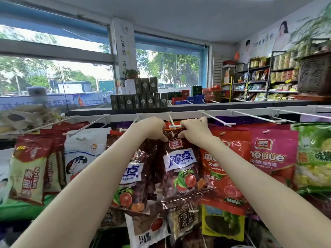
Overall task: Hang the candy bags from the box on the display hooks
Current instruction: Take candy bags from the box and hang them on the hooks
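Head view: dark brown candy bag (179,169) held by top edge at tip of white display hook (171,120). Top left corner pinched in left hand (152,128) grip, top right corner in right hand (194,130) grip. Red gummy bag (223,158) hung just beside, on right.

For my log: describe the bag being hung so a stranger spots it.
On the white hook rail, find the centre hook. Below it the left hand and right hand pinch a dark brown bag; unlike its neighbours, it alone is held.
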`<control>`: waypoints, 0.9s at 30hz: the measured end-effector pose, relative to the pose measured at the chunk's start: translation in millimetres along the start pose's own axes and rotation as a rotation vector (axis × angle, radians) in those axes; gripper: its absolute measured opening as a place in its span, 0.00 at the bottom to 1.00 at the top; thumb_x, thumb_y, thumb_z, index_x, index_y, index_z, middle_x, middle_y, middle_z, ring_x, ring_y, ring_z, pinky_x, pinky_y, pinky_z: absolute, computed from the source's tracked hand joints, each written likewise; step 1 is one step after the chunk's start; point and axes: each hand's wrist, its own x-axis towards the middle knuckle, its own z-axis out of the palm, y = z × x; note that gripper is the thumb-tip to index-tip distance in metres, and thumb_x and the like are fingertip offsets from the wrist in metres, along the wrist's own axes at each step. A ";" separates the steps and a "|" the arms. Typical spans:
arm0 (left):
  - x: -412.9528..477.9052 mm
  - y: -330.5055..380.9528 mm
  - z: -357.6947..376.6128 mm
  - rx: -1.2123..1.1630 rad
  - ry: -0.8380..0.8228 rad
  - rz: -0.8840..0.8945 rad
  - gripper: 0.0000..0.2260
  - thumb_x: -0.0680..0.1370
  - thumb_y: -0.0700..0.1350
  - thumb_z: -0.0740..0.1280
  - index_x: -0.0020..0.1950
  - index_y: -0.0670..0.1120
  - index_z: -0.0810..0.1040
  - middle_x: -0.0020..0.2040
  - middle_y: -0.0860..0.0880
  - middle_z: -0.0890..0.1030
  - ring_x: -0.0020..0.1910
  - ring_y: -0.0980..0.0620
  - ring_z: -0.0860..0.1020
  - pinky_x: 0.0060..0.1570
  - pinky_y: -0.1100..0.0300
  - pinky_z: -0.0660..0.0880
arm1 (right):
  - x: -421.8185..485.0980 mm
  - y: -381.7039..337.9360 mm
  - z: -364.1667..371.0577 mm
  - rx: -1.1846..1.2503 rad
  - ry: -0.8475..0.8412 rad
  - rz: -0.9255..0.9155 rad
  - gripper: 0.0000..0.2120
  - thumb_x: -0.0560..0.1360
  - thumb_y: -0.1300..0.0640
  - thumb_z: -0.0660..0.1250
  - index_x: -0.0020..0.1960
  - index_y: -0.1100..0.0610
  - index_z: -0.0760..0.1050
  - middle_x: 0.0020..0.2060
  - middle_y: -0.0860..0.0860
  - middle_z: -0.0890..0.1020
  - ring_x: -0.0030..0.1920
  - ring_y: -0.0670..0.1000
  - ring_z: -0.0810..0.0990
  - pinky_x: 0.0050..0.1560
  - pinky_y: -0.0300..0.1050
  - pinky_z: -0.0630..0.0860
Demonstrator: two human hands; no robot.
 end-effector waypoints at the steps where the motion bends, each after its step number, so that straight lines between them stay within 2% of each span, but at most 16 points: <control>1: -0.9 -0.2 -0.4 0.005 0.008 0.004 0.16 0.76 0.54 0.68 0.58 0.45 0.77 0.48 0.49 0.77 0.46 0.50 0.73 0.46 0.57 0.69 | 1.3 0.8 1.8 0.008 0.004 0.003 0.07 0.76 0.51 0.65 0.42 0.53 0.71 0.42 0.47 0.74 0.53 0.53 0.72 0.57 0.50 0.58; 5: -0.3 -3.4 0.9 -0.014 0.002 0.010 0.12 0.76 0.55 0.68 0.47 0.47 0.72 0.40 0.52 0.73 0.43 0.50 0.73 0.44 0.57 0.68 | 3.9 8.9 6.8 0.062 -0.001 0.009 0.06 0.77 0.50 0.63 0.42 0.49 0.71 0.42 0.45 0.75 0.53 0.52 0.72 0.51 0.48 0.55; 8: -1.2 -3.1 1.1 -0.006 0.003 0.019 0.11 0.76 0.54 0.68 0.46 0.48 0.71 0.37 0.53 0.72 0.43 0.50 0.73 0.43 0.57 0.68 | 0.7 15.9 7.1 0.087 0.010 -0.018 0.03 0.78 0.50 0.62 0.46 0.48 0.73 0.43 0.44 0.76 0.52 0.50 0.71 0.48 0.46 0.53; 12: -3.2 -0.7 -1.7 -0.003 0.007 0.024 0.09 0.77 0.52 0.67 0.47 0.47 0.72 0.36 0.54 0.71 0.38 0.53 0.71 0.40 0.59 0.66 | 0.1 18.7 10.2 0.139 0.027 -0.036 0.03 0.78 0.51 0.63 0.45 0.46 0.71 0.43 0.42 0.75 0.52 0.49 0.70 0.49 0.45 0.51; 15: -3.0 -1.6 -8.2 -0.061 -0.062 0.017 0.10 0.78 0.50 0.67 0.55 0.47 0.76 0.41 0.53 0.74 0.44 0.52 0.73 0.46 0.57 0.67 | 2.2 18.3 5.6 0.168 -0.014 -0.038 0.02 0.76 0.50 0.65 0.48 0.45 0.72 0.47 0.42 0.75 0.56 0.48 0.70 0.54 0.47 0.53; 17: -2.1 -4.2 -15.7 -0.083 -0.104 0.011 0.12 0.77 0.51 0.67 0.58 0.48 0.77 0.46 0.53 0.76 0.47 0.52 0.74 0.49 0.56 0.68 | 2.9 17.7 -2.3 0.187 -0.085 -0.055 0.08 0.76 0.49 0.65 0.55 0.46 0.74 0.53 0.44 0.76 0.58 0.47 0.70 0.60 0.49 0.57; 20: 4.6 -11.7 -28.3 -0.089 -0.159 0.001 0.15 0.78 0.51 0.66 0.63 0.49 0.77 0.52 0.54 0.79 0.51 0.53 0.76 0.57 0.54 0.71 | 6.3 15.2 -12.1 0.408 -0.102 -0.058 0.11 0.79 0.55 0.61 0.60 0.50 0.75 0.60 0.47 0.76 0.58 0.47 0.72 0.62 0.46 0.65; 22: 12.8 -17.5 -35.5 -0.179 -0.174 -0.008 0.15 0.79 0.47 0.65 0.65 0.49 0.76 0.52 0.53 0.80 0.48 0.56 0.78 0.52 0.58 0.73 | 14.2 14.5 -14.3 0.488 -0.059 -0.010 0.13 0.80 0.60 0.57 0.61 0.52 0.76 0.60 0.49 0.76 0.58 0.48 0.72 0.58 0.42 0.66; 24: 20.1 -19.7 -40.0 -0.238 -0.146 -0.019 0.15 0.79 0.44 0.64 0.66 0.48 0.75 0.52 0.53 0.80 0.46 0.58 0.79 0.50 0.59 0.74 | 24.7 14.8 -13.2 0.436 -0.065 0.030 0.14 0.80 0.62 0.58 0.62 0.53 0.74 0.61 0.50 0.76 0.58 0.48 0.73 0.55 0.40 0.66; 27: 34.1 -16.7 -37.1 -0.079 -0.055 -0.034 0.17 0.79 0.42 0.63 0.68 0.49 0.73 0.65 0.49 0.76 0.61 0.50 0.76 0.64 0.51 0.70 | 39.2 13.5 -6.7 0.254 -0.191 0.060 0.19 0.77 0.57 0.64 0.68 0.53 0.70 0.65 0.52 0.74 0.63 0.52 0.72 0.64 0.45 0.68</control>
